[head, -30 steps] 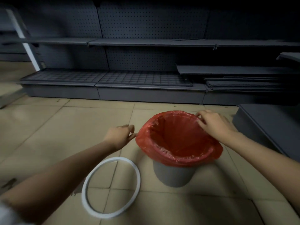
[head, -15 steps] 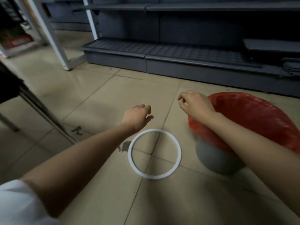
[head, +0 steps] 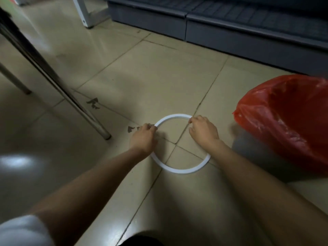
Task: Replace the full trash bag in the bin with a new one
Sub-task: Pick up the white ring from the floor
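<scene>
A white plastic ring (head: 179, 170) lies flat on the tiled floor in the middle of the head view. My left hand (head: 142, 137) rests on its left side, fingers curled onto the rim. My right hand (head: 204, 131) is on its upper right side, fingertips pinching the rim. To the right stands the bin, hidden under a red trash bag (head: 287, 118) that lines it and folds over its edge; the bag's mouth is open. Both hands are well left of the bag.
Slanted metal table legs (head: 74, 103) stand at the left. A dark grey shelf base (head: 230, 36) runs along the back, with a white upright post (head: 83, 13) beside it. Dark scuff marks (head: 93, 103) spot the beige tiles.
My view swung left and down from the bin. My right hand left the bag's rim, and both hands came down onto the white ring.
</scene>
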Demonstrator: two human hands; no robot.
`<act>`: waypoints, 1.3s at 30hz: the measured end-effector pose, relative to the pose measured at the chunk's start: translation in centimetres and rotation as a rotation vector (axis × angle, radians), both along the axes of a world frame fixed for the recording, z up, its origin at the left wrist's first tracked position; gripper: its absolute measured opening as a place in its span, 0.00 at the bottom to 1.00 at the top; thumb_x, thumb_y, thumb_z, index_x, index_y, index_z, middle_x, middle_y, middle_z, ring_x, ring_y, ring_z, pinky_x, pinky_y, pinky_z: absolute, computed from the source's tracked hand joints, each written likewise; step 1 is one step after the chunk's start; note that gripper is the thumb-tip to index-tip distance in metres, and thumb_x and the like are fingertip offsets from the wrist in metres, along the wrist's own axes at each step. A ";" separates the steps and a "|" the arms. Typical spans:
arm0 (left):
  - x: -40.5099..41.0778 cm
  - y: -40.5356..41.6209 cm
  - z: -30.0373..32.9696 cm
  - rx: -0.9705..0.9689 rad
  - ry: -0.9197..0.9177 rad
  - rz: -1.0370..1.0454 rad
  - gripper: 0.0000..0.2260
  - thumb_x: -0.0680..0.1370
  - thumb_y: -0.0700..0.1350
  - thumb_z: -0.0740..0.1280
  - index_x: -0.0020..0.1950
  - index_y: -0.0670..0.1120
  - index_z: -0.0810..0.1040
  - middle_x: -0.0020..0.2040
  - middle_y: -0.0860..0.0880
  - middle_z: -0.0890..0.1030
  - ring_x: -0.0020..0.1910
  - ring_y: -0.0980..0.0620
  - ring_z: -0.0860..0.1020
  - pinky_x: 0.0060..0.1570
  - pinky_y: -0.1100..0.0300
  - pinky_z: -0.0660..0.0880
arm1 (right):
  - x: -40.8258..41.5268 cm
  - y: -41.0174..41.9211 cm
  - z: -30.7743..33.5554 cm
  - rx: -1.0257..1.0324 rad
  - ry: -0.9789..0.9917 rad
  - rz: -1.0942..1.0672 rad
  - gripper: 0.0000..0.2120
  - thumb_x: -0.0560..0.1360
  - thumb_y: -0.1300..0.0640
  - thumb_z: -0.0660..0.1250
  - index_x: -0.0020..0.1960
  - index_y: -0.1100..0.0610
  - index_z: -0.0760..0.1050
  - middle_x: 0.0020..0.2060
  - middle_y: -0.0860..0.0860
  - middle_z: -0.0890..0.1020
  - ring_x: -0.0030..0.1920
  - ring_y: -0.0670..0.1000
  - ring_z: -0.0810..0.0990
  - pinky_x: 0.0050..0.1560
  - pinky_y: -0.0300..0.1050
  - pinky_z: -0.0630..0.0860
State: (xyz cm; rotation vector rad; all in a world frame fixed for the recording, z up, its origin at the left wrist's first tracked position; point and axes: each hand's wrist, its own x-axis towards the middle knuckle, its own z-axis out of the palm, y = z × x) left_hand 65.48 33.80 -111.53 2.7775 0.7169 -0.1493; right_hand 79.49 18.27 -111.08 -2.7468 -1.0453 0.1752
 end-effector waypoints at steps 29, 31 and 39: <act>2.1 2.9 1.0 -0.184 -0.219 0.383 0.20 0.77 0.43 0.62 0.69 0.42 0.67 0.61 0.35 0.73 0.62 0.36 0.67 0.62 0.50 0.66 | 1.4 1.0 0.1 0.005 0.097 -0.165 0.20 0.74 0.70 0.56 0.64 0.57 0.69 0.62 0.58 0.72 0.59 0.60 0.73 0.57 0.51 0.72; 2.5 3.7 3.3 -0.148 -0.259 0.380 0.20 0.77 0.42 0.62 0.69 0.42 0.67 0.62 0.35 0.73 0.63 0.36 0.66 0.63 0.50 0.65 | 1.5 1.6 1.9 0.067 0.079 -0.192 0.22 0.73 0.70 0.56 0.64 0.55 0.70 0.62 0.56 0.73 0.59 0.59 0.74 0.56 0.50 0.72; 5.7 5.6 12.3 -0.063 -0.501 0.328 0.19 0.76 0.38 0.62 0.67 0.42 0.72 0.59 0.33 0.76 0.59 0.35 0.73 0.61 0.49 0.70 | 2.2 0.4 10.8 0.272 -0.006 -0.274 0.22 0.71 0.70 0.60 0.60 0.51 0.72 0.60 0.52 0.78 0.59 0.57 0.77 0.54 0.46 0.72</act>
